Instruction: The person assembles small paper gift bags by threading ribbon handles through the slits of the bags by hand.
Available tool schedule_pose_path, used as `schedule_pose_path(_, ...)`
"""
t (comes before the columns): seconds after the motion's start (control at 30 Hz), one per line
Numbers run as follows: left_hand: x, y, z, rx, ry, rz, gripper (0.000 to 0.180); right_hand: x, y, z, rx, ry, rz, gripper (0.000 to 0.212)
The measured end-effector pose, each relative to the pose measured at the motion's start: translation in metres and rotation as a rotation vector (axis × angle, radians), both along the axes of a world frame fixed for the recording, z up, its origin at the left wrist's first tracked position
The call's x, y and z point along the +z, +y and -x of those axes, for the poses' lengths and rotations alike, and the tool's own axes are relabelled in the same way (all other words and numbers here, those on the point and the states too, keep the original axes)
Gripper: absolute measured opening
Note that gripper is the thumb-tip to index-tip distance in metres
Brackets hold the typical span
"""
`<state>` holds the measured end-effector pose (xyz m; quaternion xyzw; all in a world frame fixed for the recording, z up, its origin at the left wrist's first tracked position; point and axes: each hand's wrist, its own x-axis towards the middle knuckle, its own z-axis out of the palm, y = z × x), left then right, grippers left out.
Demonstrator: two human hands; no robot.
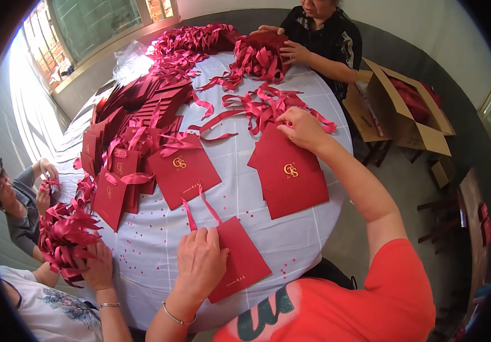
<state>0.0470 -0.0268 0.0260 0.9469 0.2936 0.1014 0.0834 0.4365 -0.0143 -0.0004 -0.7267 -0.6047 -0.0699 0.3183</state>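
My left hand [202, 259] is closed on the upper left part of a red paper gift bag [245, 256]. That bag lies flat near me, with two pink ribbon handles [208, 205] stretching away from its top edge. Farther off to the right, my right hand [303, 130] pinches at the top of a small stack of red gift bags [291, 176], where pink ribbons [274, 108] fan out beyond it. My fingers cover the exact spot gripped there. The top bag of this stack bears a gold emblem.
A white-clothed round table [268, 239] carries long rows of red bags [143, 108] and ribbon heaps [194, 43]. Scattered red dots [137, 251] lie on it. Three co-workers handle bags or ribbons around it. An open cardboard box [405, 108] holds red items at the right.
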Motion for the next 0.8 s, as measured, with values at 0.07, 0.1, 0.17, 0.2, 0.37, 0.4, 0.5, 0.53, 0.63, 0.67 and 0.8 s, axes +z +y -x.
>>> schedule_pose_path(0.07, -0.003, 0.0, 0.003, -0.004, -0.032, 0.031, 0.035, 0.007, 0.023, 0.008, -0.022, 0.005, 0.055, 0.024)
schedule_pose_path(0.1, -0.006, 0.0, 0.004, 0.003, -0.035, 0.031, 0.035, 0.011, 0.035, 0.014, -0.047, 0.015, 0.112, 0.026)
schedule_pose_path(0.17, -0.014, 0.002, 0.006, -0.017, -0.135, 0.015, 0.027, 0.011, 0.056, 0.02, -0.035, 0.0, 0.153, 0.029)
schedule_pose_path(0.2, -0.015, 0.003, 0.008, -0.01, -0.14, 0.015, 0.027, 0.012, 0.065, 0.026, -0.005, -0.055, 0.194, 0.029)
schedule_pose_path(0.37, -0.022, 0.007, 0.012, -0.058, -0.217, 0.003, 0.026, -0.005, 0.114, 0.027, 0.036, -0.324, 0.177, 0.029)
schedule_pose_path(0.4, -0.021, 0.006, 0.013, -0.044, -0.229, 0.0, 0.026, -0.006, 0.123, 0.023, 0.062, -0.357, 0.163, 0.026)
schedule_pose_path(0.5, -0.018, 0.004, 0.015, -0.032, -0.155, 0.016, 0.028, -0.014, 0.149, 0.013, 0.032, -0.565, 0.129, 0.019)
schedule_pose_path(0.53, -0.02, 0.004, 0.014, -0.023, -0.167, 0.013, 0.028, -0.017, 0.155, 0.008, -0.056, -0.616, 0.16, 0.016)
schedule_pose_path(0.63, -0.025, 0.008, 0.015, -0.032, -0.179, 0.012, 0.028, -0.021, 0.163, -0.004, -0.034, -0.671, 0.174, 0.016)
schedule_pose_path(0.67, -0.027, 0.009, 0.018, -0.047, -0.211, 0.005, 0.025, -0.014, 0.163, 0.006, 0.039, -0.621, 0.131, 0.016)
schedule_pose_path(0.8, -0.026, 0.011, 0.025, -0.07, -0.289, 0.027, 0.023, 0.02, 0.152, 0.034, 0.085, 0.075, -0.058, 0.019)
